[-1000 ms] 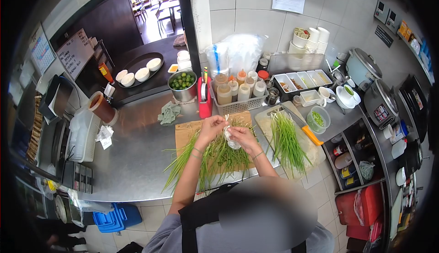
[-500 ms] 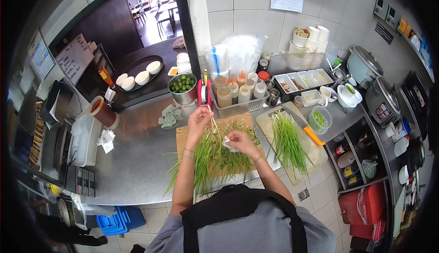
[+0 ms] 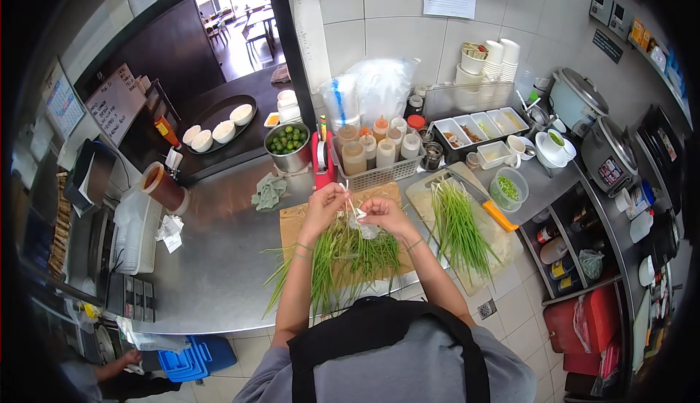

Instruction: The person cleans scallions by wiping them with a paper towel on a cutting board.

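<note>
My left hand pinches the white root ends of a few spring onions, their green leaves trailing down over the brown cardboard sheet. Close to its right, my right hand is closed on a crumpled white tissue, held against or just beside those white stalks; actual contact is hard to make out. Beneath both hands a loose pile of spring onions covers much of the cardboard. A tidy bunch of spring onions lies on the cutting board at right, beside an orange-handled knife.
Behind the cardboard stands a basket of sauce bottles, with a pot of small green limes to its left. A green cloth lies on the steel counter. A tub of chopped greens sits beyond the knife. Another person's arm shows at lower left.
My right hand has moved up and left with the tissue, closer to the stalks. My left hand has come slightly lower and right. Another person's arm has appeared at lower left.
</note>
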{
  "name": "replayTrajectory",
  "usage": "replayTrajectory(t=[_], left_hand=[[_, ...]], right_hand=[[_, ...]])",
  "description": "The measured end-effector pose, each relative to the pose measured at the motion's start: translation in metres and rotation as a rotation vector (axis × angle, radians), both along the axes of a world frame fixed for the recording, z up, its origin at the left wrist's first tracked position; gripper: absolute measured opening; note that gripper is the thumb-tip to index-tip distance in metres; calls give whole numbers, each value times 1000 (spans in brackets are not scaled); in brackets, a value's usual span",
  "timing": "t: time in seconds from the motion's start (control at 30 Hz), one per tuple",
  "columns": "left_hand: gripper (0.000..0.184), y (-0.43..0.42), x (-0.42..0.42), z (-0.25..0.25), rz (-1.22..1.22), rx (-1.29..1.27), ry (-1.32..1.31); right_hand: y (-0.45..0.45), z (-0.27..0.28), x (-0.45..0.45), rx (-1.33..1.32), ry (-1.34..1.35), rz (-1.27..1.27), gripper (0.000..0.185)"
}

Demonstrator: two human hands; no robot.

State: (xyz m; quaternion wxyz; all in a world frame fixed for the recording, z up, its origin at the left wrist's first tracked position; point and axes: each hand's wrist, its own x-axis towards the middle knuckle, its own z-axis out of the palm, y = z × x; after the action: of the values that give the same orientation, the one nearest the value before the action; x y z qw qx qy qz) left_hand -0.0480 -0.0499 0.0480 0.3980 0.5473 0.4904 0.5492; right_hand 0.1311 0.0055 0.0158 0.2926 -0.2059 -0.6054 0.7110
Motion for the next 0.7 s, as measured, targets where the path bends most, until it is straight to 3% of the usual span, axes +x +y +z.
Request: replayTrajectory(t=[0.3,0.6,0.7], left_hand=[[10,-1,-4,0,-32,-15,-149],[7,-4,-2,-3,49,58,-235],[7,-6,-10,-4,93,72,-243]], right_hand=[[-1,5,-2,-35,8,55,13],[-7,-7,-5,248,-70,-23,16],[-12,-7,2,207,-111,-4,15]])
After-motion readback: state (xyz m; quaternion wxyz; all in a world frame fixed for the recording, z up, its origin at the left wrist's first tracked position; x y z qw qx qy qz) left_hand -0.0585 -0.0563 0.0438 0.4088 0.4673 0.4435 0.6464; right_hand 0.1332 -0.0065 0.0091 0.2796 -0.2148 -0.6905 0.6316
